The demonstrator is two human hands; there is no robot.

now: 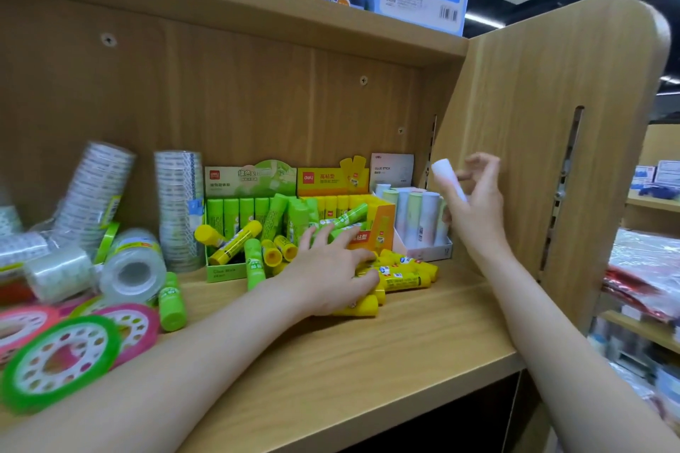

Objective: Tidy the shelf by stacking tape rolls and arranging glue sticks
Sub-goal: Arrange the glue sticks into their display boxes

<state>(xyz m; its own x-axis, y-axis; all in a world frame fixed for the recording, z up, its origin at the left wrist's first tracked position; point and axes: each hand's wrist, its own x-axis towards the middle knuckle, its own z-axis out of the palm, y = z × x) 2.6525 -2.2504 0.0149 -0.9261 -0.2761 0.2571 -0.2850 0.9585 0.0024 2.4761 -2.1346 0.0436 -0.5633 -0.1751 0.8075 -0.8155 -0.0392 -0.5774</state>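
Glue sticks, short plastic tubes in green and yellow, lie jumbled across the middle of a light wooden shelf [423, 335]. Some stand upright in the green cardboard display box [235, 232], others lie slanted across it and across the orange-yellow display box [371, 228] beside it. A loose green glue stick [171, 302] lies apart, near the tape.

The person's left hand [327, 276] rests on a heap of loose yellow glue sticks [401, 274] in front of the orange-yellow box, its fingers curled over several of them. The right hand [474, 202] is raised at the right, beside the shelf's side panel, pinching a white pastel glue stick [447, 178] between thumb and fingertips, the other fingers spread. It hovers just above the white display box of pastel glue sticks [423, 228], whose sticks stand upright.

On the left, clear tape rolls in tall wrapped stacks [180, 210] stand or lean, single clear rolls [130, 268] lie on their sides, and flat green-rimmed [59, 360] and pink-rimmed tape reels [128, 327] overlap at the front edge.

The work looks early: only the pastel box seems orderly, while the green and yellow sticks and all the tape remain to be sorted.
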